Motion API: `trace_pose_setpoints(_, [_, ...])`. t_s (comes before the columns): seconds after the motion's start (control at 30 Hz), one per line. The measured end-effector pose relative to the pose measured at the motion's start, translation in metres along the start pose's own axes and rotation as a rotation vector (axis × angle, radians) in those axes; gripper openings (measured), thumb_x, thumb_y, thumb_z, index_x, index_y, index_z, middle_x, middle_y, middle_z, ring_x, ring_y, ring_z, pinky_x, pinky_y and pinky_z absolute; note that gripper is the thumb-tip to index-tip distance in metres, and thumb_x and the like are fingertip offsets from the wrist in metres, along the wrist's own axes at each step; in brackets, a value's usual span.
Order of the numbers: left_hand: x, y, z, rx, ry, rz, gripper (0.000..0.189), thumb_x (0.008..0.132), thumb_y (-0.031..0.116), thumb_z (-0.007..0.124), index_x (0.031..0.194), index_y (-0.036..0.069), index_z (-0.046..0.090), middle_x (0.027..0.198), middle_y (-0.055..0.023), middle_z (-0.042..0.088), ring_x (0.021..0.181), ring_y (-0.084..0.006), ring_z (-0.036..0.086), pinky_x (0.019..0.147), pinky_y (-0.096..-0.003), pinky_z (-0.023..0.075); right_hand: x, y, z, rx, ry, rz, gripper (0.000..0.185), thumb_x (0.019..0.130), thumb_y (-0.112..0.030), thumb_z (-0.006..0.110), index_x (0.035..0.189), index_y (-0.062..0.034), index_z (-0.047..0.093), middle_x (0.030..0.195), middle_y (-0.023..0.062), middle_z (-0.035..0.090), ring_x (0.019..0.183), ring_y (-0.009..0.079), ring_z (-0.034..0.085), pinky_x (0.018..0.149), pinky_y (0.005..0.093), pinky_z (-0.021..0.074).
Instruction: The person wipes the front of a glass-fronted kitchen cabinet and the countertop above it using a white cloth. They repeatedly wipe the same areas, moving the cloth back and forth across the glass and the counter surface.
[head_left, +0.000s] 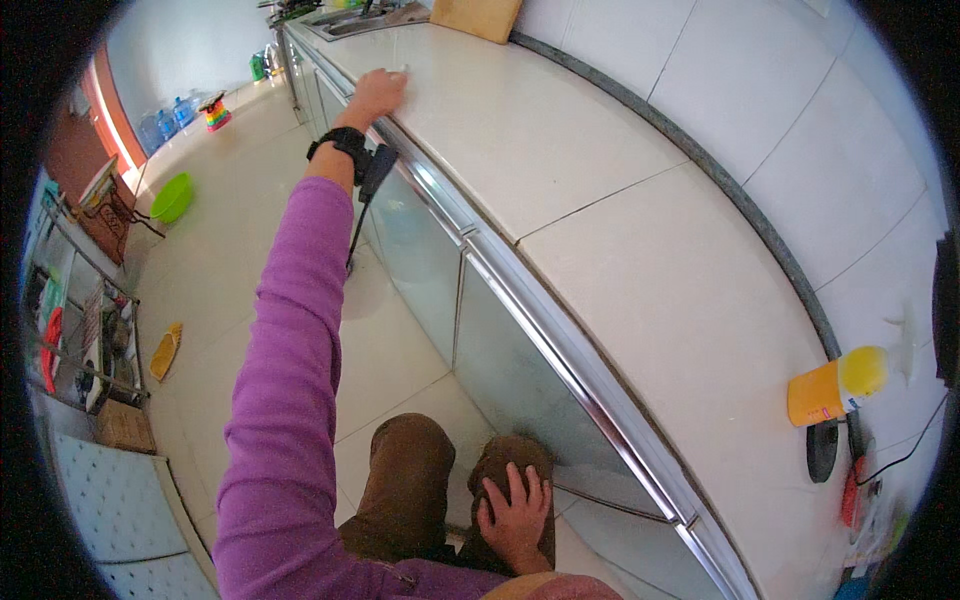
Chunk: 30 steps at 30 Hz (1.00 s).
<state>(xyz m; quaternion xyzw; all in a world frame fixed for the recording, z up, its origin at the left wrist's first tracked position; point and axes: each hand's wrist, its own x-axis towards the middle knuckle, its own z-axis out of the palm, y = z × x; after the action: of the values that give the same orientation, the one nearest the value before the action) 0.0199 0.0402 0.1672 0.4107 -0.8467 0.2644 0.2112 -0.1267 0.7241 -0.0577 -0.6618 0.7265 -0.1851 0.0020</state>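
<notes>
My left hand reaches far forward to the front edge of the tiled countertop, with a small whitish thing at its fingertips, too small to name. A black band with a device sits on that wrist. My right hand rests on my right knee with its fingers spread and holds nothing. Beyond my left hand a metal sink is set into the counter, and a wooden board leans on the wall.
At the right stands an orange bottle near a black object. Glass cabinet doors line the counter front. On the floor are a green basin, a yellow slipper, a colourful stool and water bottles. A metal rack stands left.
</notes>
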Motion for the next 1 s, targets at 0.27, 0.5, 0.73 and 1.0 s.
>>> trace_pose_setpoints(0.27, [-0.017,0.01,0.026,-0.154,0.053,-0.271,0.043,0.099,0.03,0.049,0.131,0.003,0.06,0.131,-0.0243,0.058,0.126,-0.0418,0.052,0.109,-0.054,0.0365,0.002,-0.005,-0.005,0.037,-0.002,0.017,0.035,0.084,-0.026,0.07,0.119,-0.0206,0.07,0.148,0.0131,0.047,0.139,0.0404,0.037,0.111,0.0648,0.0292])
trace_pose_setpoints(0.5, [-0.092,0.165,-0.047,-0.807,0.451,-0.414,0.045,0.101,0.037,0.054,0.121,-0.002,0.066,0.139,-0.0319,0.051,0.136,-0.0475,0.041,0.119,-0.0539,0.0252,-0.009,-0.004,0.0,0.027,0.078,-0.032,0.034,0.084,-0.022,0.07,0.118,-0.0171,0.071,0.148,0.0135,0.046,0.14,0.0409,0.036,0.113,0.0645,0.0285])
trace_pose_setpoints(0.73, [-0.127,0.25,-0.169,-0.659,0.165,0.007,0.037,0.104,0.029,0.048,0.123,0.003,0.066,0.138,-0.0238,0.057,0.134,-0.0437,0.047,0.116,-0.0547,0.0307,-0.011,-0.006,0.001,0.008,0.125,-0.036,0.036,0.084,-0.021,0.07,0.12,-0.0154,0.069,0.15,0.0141,0.045,0.14,0.041,0.036,0.112,0.0642,0.0292])
trace_pose_setpoints(1.0, [-0.085,0.26,-0.2,-0.868,-0.286,0.151,0.048,0.107,0.035,0.04,0.131,-0.002,0.059,0.146,-0.0224,0.052,0.138,-0.0368,0.045,0.117,-0.0408,0.0343,-0.017,0.0,0.0,0.048,0.183,-0.028,0.038,0.084,-0.021,0.07,0.121,-0.0155,0.067,0.15,0.0145,0.045,0.14,0.0411,0.036,0.112,0.0637,0.0297])
